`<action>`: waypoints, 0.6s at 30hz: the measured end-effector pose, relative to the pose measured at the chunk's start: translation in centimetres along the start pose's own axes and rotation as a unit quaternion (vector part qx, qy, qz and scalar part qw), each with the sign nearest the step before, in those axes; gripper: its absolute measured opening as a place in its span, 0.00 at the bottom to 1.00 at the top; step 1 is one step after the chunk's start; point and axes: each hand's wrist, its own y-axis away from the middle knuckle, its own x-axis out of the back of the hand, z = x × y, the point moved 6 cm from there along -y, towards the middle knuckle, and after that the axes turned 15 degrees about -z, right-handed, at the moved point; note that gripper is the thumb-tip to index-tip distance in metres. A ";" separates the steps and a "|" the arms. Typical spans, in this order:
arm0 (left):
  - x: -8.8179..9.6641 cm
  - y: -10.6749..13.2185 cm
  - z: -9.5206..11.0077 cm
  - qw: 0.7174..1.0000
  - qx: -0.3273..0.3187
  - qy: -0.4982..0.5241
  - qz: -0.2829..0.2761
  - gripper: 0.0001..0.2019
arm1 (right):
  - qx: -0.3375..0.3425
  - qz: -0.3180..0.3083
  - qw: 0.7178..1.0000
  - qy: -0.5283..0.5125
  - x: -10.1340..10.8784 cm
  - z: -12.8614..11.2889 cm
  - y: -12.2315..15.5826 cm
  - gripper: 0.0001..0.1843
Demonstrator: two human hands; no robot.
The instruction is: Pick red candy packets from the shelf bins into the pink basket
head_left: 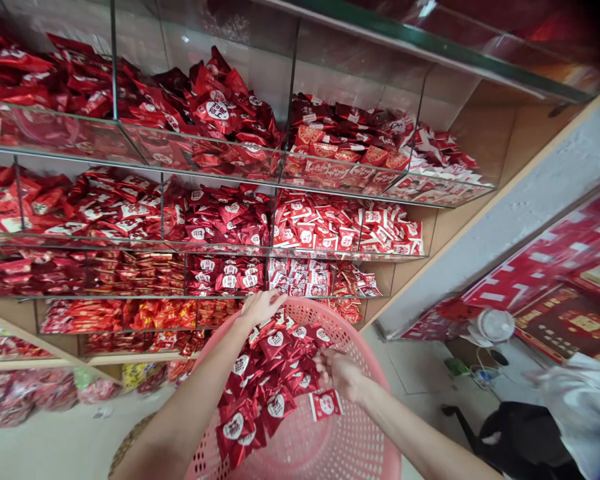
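A pink plastic basket [387, 433] with a perforated wall holds a heap of small dark red candy packets [275, 339] with white heart-shaped labels. My left hand [261, 308] lies over the basket's far rim, gripping it, with the fingertips pointing right. Inside the basket, my right hand [341, 375] is at the right side of the heap. Its fingers are slightly curled and apart, close against the packets, with nothing visible held in them. Just below these fingers lies a lighter red and white packet [326, 405]. The basket's bottom shows bare near me.
Ahead stands a shelf with glass dividers [290, 87], its bins full of red packets [230, 213]. Bagged goods [50, 390] lie under it at left. On the right are a grey wall [545, 180], red boxes [575, 320], a white roll [497, 325] and a black chair [520, 440].
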 end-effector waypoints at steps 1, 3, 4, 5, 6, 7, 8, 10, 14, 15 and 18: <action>0.0 0.0 0.0 1.000 -0.001 -0.001 0.000 0.29 | -0.001 0.012 1.000 -0.010 0.0 0.0 0.1 0.13; 0.1 0.0 0.1 1.000 -0.003 -0.004 0.001 0.29 | 0.006 0.026 0.999 -0.018 0.0 -0.2 0.2 0.11; 0.1 0.0 0.1 1.000 -0.003 -0.005 0.002 0.29 | 0.010 0.026 1.000 -0.012 0.0 -0.4 0.2 0.10; 0.1 0.0 0.1 1.000 -0.004 -0.005 0.002 0.30 | 0.011 0.024 1.000 -0.002 -0.1 -0.5 0.2 0.10; 0.1 0.0 0.1 1.000 -0.005 -0.005 0.002 0.30 | 0.011 0.021 1.000 0.009 -0.1 -0.5 0.2 0.10; 0.1 0.0 0.2 1.000 -0.006 -0.005 0.003 0.30 | 0.008 0.017 1.000 0.020 -0.1 -0.6 0.2 0.10; 0.1 0.0 0.2 1.000 -0.006 -0.005 0.003 0.30 | 0.005 0.015 0.999 0.028 -0.1 -0.6 0.2 0.10; 0.1 0.0 0.1 1.000 -0.004 -0.005 0.004 0.30 | -0.004 0.009 0.999 0.039 0.0 -0.7 0.3 0.10; 0.1 0.1 0.1 1.000 -0.002 0.000 0.004 0.30 | -0.022 -0.003 0.998 0.065 0.2 -0.9 0.4 0.10; 0.1 0.1 0.1 1.000 -0.001 0.001 0.005 0.30 | -0.025 -0.002 0.997 0.068 0.3 -1.0 0.4 0.09; 0.1 0.2 0.1 1.000 0.001 0.004 0.010 0.30 | -0.033 0.000 0.997 0.069 0.8 -0.8 0.5 0.08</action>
